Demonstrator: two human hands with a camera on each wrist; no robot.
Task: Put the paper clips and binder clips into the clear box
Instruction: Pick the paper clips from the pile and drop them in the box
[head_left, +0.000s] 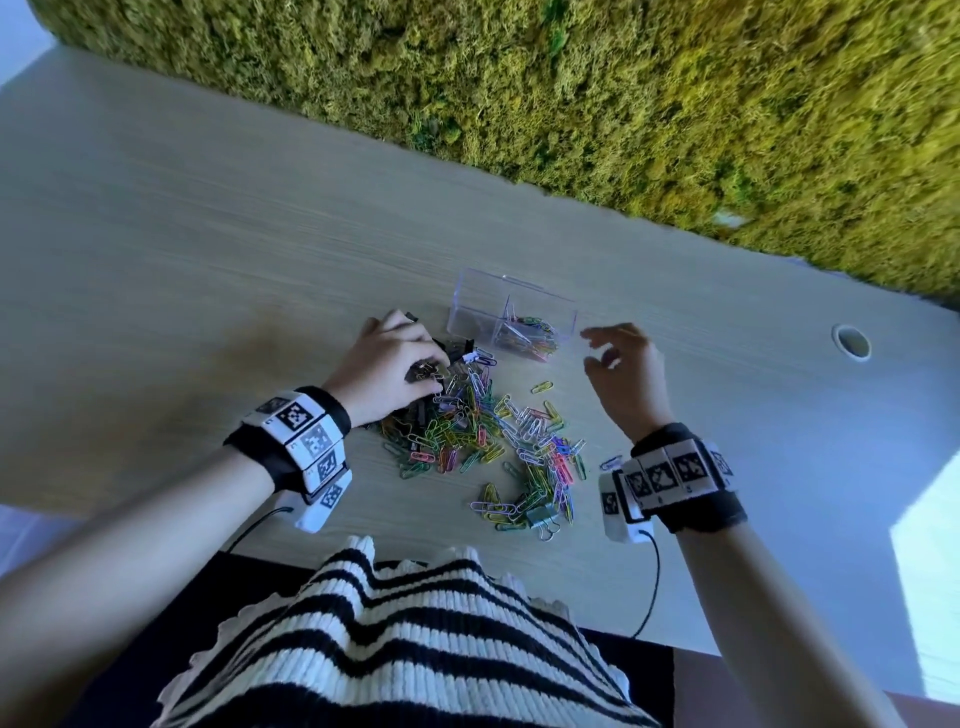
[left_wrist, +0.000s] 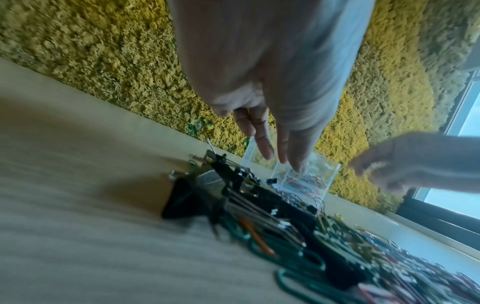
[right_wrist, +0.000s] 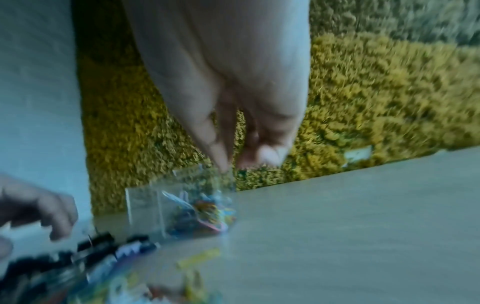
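A clear box (head_left: 478, 306) stands on the table; its right compartment holds coloured paper clips (head_left: 530, 332). In front of it lies a spread pile of coloured paper clips (head_left: 498, 431), with black binder clips (head_left: 460, 351) at its far left. My left hand (head_left: 434, 371) is down over the black binder clips (left_wrist: 259, 201); in the left wrist view its fingers (left_wrist: 265, 144) are straight with nothing in them. My right hand (head_left: 595, 348) hovers just right of the box (right_wrist: 145, 205), fingers loosely curled, and I see nothing in it. The right wrist view is blurred.
A silver binder clip (head_left: 540, 517) lies at the near edge of the pile. A round cable hole (head_left: 851, 341) is in the table at the right. A moss wall (head_left: 623, 104) runs along the table's far edge. Cables trail from both wrist cameras.
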